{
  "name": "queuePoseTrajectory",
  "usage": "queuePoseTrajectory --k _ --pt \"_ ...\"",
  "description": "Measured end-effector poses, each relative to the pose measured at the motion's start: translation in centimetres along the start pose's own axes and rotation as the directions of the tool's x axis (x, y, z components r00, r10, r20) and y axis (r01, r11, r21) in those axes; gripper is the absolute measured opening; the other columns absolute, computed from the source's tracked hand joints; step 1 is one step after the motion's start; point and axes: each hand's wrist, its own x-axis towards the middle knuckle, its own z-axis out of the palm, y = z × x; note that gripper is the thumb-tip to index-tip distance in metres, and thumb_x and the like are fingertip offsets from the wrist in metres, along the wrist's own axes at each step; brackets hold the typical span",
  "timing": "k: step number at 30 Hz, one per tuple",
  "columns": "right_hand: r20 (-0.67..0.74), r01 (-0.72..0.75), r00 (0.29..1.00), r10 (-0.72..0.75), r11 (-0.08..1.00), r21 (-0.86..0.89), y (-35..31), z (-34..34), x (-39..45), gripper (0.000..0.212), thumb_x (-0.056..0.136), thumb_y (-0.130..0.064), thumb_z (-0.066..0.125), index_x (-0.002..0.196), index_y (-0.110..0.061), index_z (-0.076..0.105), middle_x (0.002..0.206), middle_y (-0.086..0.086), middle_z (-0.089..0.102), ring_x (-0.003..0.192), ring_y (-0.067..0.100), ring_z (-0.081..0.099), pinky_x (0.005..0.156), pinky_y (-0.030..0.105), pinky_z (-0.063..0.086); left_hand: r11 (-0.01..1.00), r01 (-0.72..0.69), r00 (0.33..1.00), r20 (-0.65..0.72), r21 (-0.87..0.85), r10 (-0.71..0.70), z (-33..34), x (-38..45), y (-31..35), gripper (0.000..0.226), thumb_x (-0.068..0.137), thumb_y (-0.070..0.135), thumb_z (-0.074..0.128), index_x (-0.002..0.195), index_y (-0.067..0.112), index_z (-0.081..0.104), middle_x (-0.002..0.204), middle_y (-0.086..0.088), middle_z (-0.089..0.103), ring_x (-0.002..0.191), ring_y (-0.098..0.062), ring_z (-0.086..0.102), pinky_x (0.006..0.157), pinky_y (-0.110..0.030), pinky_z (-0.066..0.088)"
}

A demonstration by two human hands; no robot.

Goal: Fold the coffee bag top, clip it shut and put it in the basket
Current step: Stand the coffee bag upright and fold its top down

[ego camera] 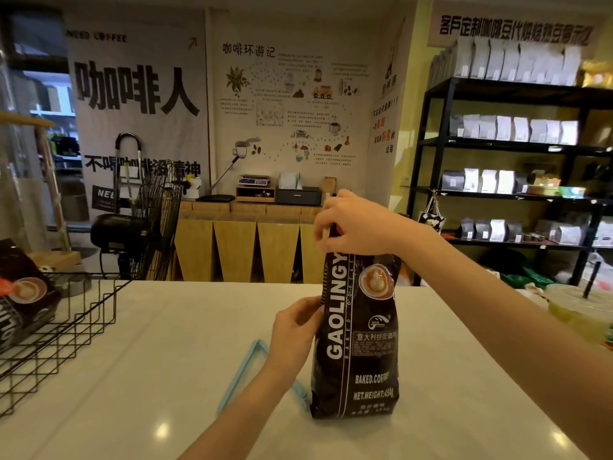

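Right hand (356,224) clamped around the gathered top of the coffee bag (356,336), fingers curled over the crumpled neck, thumb side toward the camera. Directly beneath that grip, the bag upright on the white counter (166,343), dark, printed with "GAOLINGY" down its front and "BAKED.COFFEE" lower down. Left hand (295,330) lower and to the left of the upper grip, fingers closed against the bag's left edge at about mid-height, pinching or pressing the side seam; cannot tell how much material sits between thumb and fingers. Below and left of the left hand, partly hidden behind wrist and forearm, a pale blue clip (243,373) flat on the counter, long and thin, its far ends just beside the bag's base. Well to the left of both hands, a black wire basket (76,330) at the counter's edge, holding another dark coffee bag (23,293) leaning inside. Beyond the upper grip, wooden cabinets (238,247); to the right of it, black shelving (510,144) with rows of pale pouches.
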Motion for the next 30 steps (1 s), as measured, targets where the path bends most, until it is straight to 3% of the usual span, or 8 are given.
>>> queuePoseTrajectory --k 3,6,9,15,19,25,28,30 --pt "0.053 -0.065 0.997 0.065 0.998 0.002 -0.3 -0.9 1.1 0.031 0.082 -0.029 0.056 0.11 -0.015 0.058 0.1 0.004 0.056 0.089 0.017 0.051 0.07 0.025 0.044 0.998 -0.033 0.998 -0.049 -0.048 0.03 0.1 -0.1 0.0 0.016 0.084 0.011 0.057 0.085 0.023 0.068 0.075 0.011 0.072 0.071 0.001 0.068 0.059 -0.011 0.051" --pt "0.234 -0.149 0.962 0.14 0.989 0.022 -0.3 -2.1 1.8 0.032 0.075 -0.026 0.063 0.094 -0.001 0.067 0.091 0.018 0.069 0.08 0.028 0.064 0.061 0.024 0.044 0.996 -0.023 0.998 -0.067 -0.085 0.017 0.1 -0.1 0.2 0.017 0.082 0.013 0.059 0.08 0.026 0.071 0.072 0.013 0.075 0.076 -0.005 0.07 0.062 -0.013 0.053" --pt "0.301 -0.181 0.938 0.17 0.983 0.009 -0.7 -3.1 1.9 0.026 0.073 -0.023 0.069 0.083 0.001 0.069 0.085 0.019 0.069 0.071 0.021 0.06 0.061 0.026 0.048 0.992 -0.006 0.998 -0.068 -0.125 -0.003 0.1 0.0 0.4 0.013 0.08 0.012 0.062 0.085 0.018 0.073 0.081 0.006 0.076 0.081 -0.01 0.07 0.069 -0.017 0.055" --pt "0.219 -0.177 0.961 0.167 0.984 0.026 -0.3 -2.8 1.3 0.025 0.074 -0.023 0.07 0.08 0.001 0.071 0.085 0.016 0.072 0.083 0.029 0.067 0.075 0.04 0.056 0.982 0.048 0.995 -0.072 -0.184 -0.062 0.0 -0.1 0.3 0.011 0.08 0.015 0.062 0.081 0.019 0.073 0.079 0.002 0.076 0.08 -0.014 0.071 0.069 -0.023 0.056" --pt "0.188 -0.185 0.966 0.175 0.982 0.033 0.0 -2.7 0.8 0.022 0.076 -0.025 0.07 0.08 -0.004 0.071 0.083 0.009 0.071 0.08 0.022 0.066 0.076 0.037 0.057 0.986 0.03 0.998 -0.043 -0.163 -0.037 0.0 0.0 0.3 0.011 0.08 0.015 0.062 0.082 0.016 0.073 0.082 -0.002 0.076 0.081 -0.015 0.071 0.069 -0.02 0.056" --pt "0.174 -0.163 0.972 0.16 0.987 0.003 -0.1 -2.2 1.3 0.029 0.075 -0.028 0.068 0.079 0.001 0.07 0.085 0.017 0.072 0.074 0.025 0.065 0.063 0.03 0.051 0.986 0.016 0.999 0.036 -0.165 -0.01 -0.1 0.1 1.5 0.015 0.082 0.028 0.058 0.091 0.022 0.069 0.09 0.004 0.074 0.084 -0.008 0.068 0.064 -0.011 0.051" --pt "0.079 -0.132 0.988 0.134 0.991 -0.03 -0.4 -1.5 1.3 0.034 0.075 -0.038 0.066 0.06 -0.009 0.063 0.064 0.007 0.065 0.062 0.02 0.059 0.052 0.025 0.046 0.987 -0.021 0.993 0.107 -0.162 0.038 0.6 0.0 2.8 0.023 0.074 0.028 0.066 0.092 0.037 0.057 0.087 0.018 0.068 0.079 0.006 0.066 0.059 -0.008 0.049" --pt "-0.012 -0.118 0.993 0.117 0.991 -0.067 -0.8 -0.6 1.3 0.045 0.074 -0.049 0.063 0.047 -0.017 0.05 0.057 0.001 0.055 0.063 0.019 0.054 0.052 0.026 0.043 0.989 -0.042 0.997 0.058 -0.145 0.051 1.1 0.0 3.1 0.026 0.071 0.025 0.071 0.088 0.038 0.057 0.085 0.018 0.069 0.077 0.005 0.067 0.06 -0.012 0.051"
